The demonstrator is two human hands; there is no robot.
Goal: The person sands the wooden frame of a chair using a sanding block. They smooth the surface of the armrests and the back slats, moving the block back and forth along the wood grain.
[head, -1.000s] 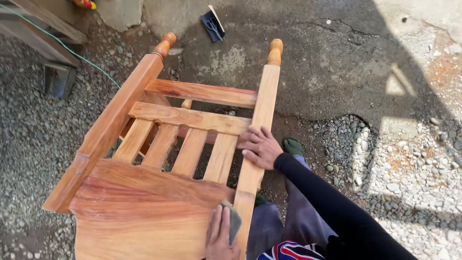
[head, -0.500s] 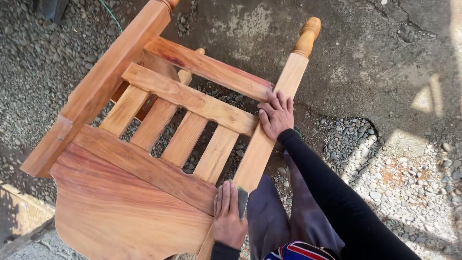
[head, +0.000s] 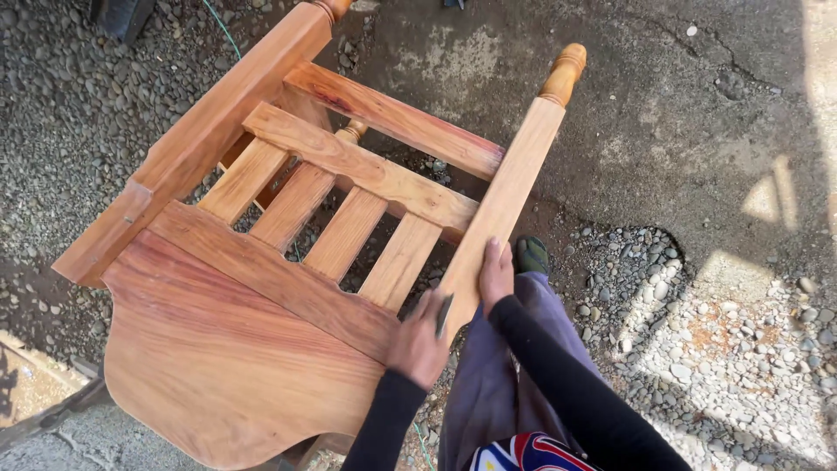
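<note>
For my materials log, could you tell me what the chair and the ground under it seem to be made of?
Chair: reddish-brown wood with visible streaked grain, matte, so apparently bare or sanded; finish uncertain. Ground: rough grey concrete, by its look, with loose gravel over it.

Light: strong daylight, bright and warm over the wooden chair [head: 288, 262] lying beyond the left hand [head: 418, 340].
Source: cannot tell exactly; sunlit patches fall on the gravel ground [head: 741, 349] to the right of the right hand [head: 495, 275].
Shadows: a broad dark shadow covers the ground above and right of the right hand; the gaps between the chair slats beyond both hands are dark.
Glare: the sunlit gravel patches far right of the hands are nearly washed out.
Sharpness: chair grain near the hands reads crisp; the left hand is slightly smeared.
Edges: mild stretching toward the corners, far from both hands.
</note>
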